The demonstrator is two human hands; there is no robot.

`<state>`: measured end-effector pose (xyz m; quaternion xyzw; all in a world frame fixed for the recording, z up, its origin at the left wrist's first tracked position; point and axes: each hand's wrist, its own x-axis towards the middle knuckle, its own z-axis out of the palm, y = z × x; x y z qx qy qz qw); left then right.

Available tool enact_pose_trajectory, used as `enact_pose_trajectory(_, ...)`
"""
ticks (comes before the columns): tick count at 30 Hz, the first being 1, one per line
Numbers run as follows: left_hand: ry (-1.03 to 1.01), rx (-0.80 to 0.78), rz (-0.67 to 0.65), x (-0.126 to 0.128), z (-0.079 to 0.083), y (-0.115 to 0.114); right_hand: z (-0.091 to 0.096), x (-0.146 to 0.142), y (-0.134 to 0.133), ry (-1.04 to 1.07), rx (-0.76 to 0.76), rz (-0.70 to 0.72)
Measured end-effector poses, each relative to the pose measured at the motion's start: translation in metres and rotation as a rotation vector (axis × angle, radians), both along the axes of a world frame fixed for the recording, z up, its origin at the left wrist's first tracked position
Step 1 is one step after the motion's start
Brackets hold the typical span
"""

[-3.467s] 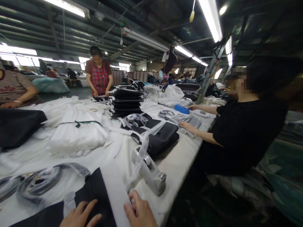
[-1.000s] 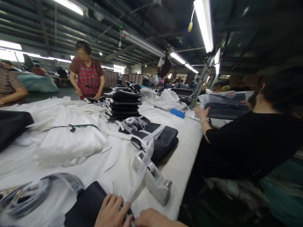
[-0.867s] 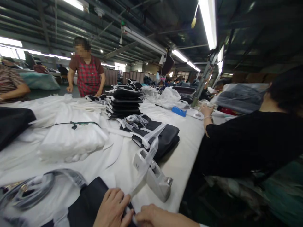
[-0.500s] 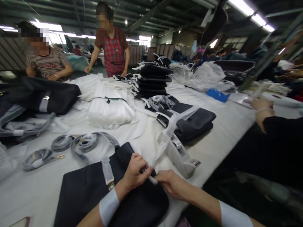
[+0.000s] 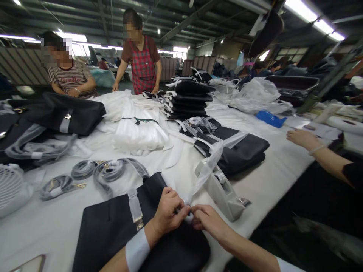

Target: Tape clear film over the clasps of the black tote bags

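A black handbag [image 5: 99,226] lies flat in front of me, its strap and metal clasp [image 5: 138,223] covered with clear film. Above its right part, my left hand [image 5: 170,209] is closed around a narrow white strip [image 5: 189,215], most of which the fingers hide. My right hand [image 5: 205,221] pinches at the strip's near end, fingertips almost against the left thumb. Just beyond the hands stands a grey tape dispenser [image 5: 227,196], with a length of translucent film [image 5: 210,162] trailing over it.
Coiled, wrapped straps [image 5: 83,170] lie to the left, near a white fan [image 5: 13,189]. Black bags [image 5: 241,151] and a stack of black bags [image 5: 190,98] stand behind, beside white padding [image 5: 141,132]. A co-worker's hand [image 5: 303,139] reaches in at right; two people stand across the table.
My hands have drawn closer together over the strip, so less of it shows. The co-worker's arm at right has shifted and stretches further into view. The camera has turned slightly left.
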<state>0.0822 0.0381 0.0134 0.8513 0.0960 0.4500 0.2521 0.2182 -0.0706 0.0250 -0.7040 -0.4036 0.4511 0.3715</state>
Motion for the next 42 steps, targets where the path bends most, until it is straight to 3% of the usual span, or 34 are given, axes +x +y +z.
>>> enact_pose_trajectory(2,0.011,0.008,0.003,0.000,0.000,0.000,-0.002,-0.005,0.004,0.123,-0.045,-0.127)
enact_pose_trajectory(4,0.041,0.011,0.007,0.000,0.001,0.001,-0.008,-0.009,0.008,0.089,-0.032,-0.198)
enact_pose_trajectory(10,0.267,0.030,0.129,0.009,0.000,0.013,-0.029,-0.001,0.016,-0.210,0.115,0.032)
enact_pose_trajectory(12,0.395,0.054,0.174,0.013,-0.002,0.017,-0.025,0.004,0.017,-0.363,0.122,0.106)
enact_pose_trajectory(16,0.588,0.091,0.193,0.018,-0.005,0.020,0.004,0.007,0.013,-0.760,-0.061,0.242)
enact_pose_trajectory(19,0.603,0.098,0.215,0.019,-0.010,0.020,0.009,0.001,0.007,-0.874,0.055,0.195)
enact_pose_trajectory(22,0.542,0.033,0.178,0.019,-0.019,0.022,-0.019,-0.007,0.004,-0.765,0.227,0.251)
enact_pose_trajectory(25,0.457,-0.059,0.117,0.018,-0.022,0.029,-0.057,-0.013,0.002,-0.664,0.224,0.275)
enact_pose_trajectory(27,0.428,-0.083,0.091,0.014,-0.015,0.031,-0.072,-0.013,0.001,-0.663,0.225,0.256)
enact_pose_trajectory(29,0.427,-0.023,0.110,0.003,-0.003,0.026,-0.074,-0.012,0.001,-0.689,0.223,0.265)
enact_pose_trajectory(32,0.518,0.214,0.222,-0.026,0.011,0.008,-0.062,-0.013,-0.002,-0.742,0.191,0.301)
enact_pose_trajectory(34,0.605,0.382,0.293,-0.048,0.004,-0.007,-0.046,-0.014,-0.003,-0.773,0.153,0.321)
enact_pose_trajectory(38,0.641,0.685,0.383,-0.074,-0.042,-0.021,-0.004,-0.011,0.005,-0.840,0.125,0.278)
enact_pose_trajectory(40,0.608,0.757,0.439,-0.075,-0.065,-0.021,0.018,-0.004,0.023,-0.871,0.220,0.177)
enact_pose_trajectory(42,0.568,0.757,0.506,-0.070,-0.077,-0.023,0.034,0.005,0.052,-0.830,0.300,0.062)
